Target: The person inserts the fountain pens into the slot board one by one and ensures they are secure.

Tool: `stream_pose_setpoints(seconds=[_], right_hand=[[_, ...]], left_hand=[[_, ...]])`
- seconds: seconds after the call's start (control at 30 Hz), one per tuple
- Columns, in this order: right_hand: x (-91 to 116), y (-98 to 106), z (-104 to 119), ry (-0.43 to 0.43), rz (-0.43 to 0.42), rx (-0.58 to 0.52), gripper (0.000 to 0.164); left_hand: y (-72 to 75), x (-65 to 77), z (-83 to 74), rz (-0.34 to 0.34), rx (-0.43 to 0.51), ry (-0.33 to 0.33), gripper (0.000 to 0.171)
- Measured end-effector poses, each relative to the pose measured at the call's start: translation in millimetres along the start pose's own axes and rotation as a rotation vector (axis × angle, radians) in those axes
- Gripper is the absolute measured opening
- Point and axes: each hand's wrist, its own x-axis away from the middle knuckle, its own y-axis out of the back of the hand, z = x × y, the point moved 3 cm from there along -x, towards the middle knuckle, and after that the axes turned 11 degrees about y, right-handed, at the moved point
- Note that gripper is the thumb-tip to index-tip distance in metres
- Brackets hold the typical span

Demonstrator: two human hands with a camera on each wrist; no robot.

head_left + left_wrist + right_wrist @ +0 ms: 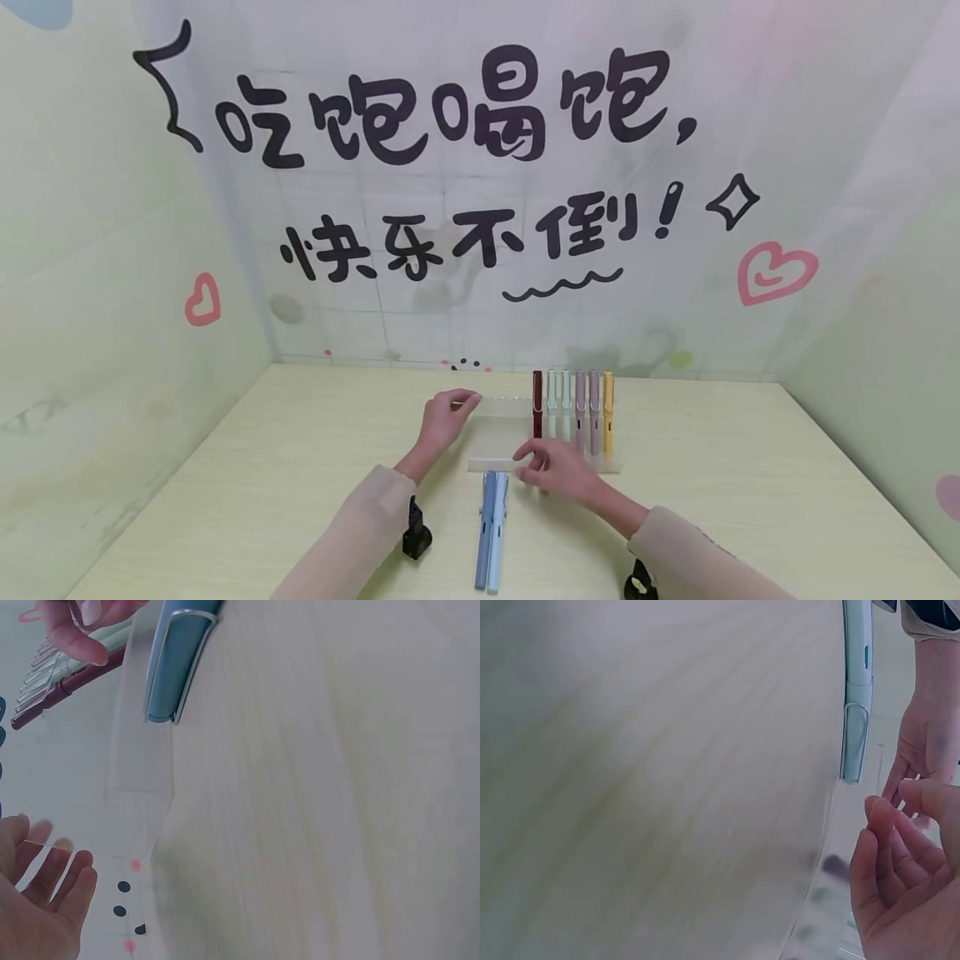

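Observation:
A clear pen stand point(498, 435) stands on the table with a bare left part. My left hand point(447, 417) pinches its upper left edge; in the left wrist view, fingers show through the clear sheet. Capped pens line its right part: a dark red pen point(537, 400), two pale green pens point(552, 404), two mauve pens point(581, 400) and a yellow pen point(608, 408). My right hand point(558, 468), fingers loosely curled around nothing, hovers by the front ledge, overlapping the dark red pen's lower end. Before the stand lie a grey-blue pen point(485, 533) and a light blue pen point(496, 542), side by side.
The pale wooden table point(225, 500) is enclosed by printed cloth walls point(420, 333) at the back and both sides. A black wrist camera point(416, 533) sits under the left sleeve, and another point(640, 582) under the right.

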Motion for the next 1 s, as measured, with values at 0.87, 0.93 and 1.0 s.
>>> stream_pose_setpoints(seconds=[0.87,0.93,1.0], right_hand=[[-5.4,-23.5,10.4,-0.097,0.109,0.001,0.029],[-5.8,-25.2,11.9,-0.102,0.116,0.015,0.03],[-5.5,-26.3,13.0,-0.103,0.123,0.015,0.031]], left_hand=[[1.3,1.3,-1.5,0.006,0.001,-0.007,0.023],[1.2,1.3,-1.6,0.003,0.003,-0.009,0.023],[1.1,1.3,-1.4,0.003,0.003,-0.007,0.023]])
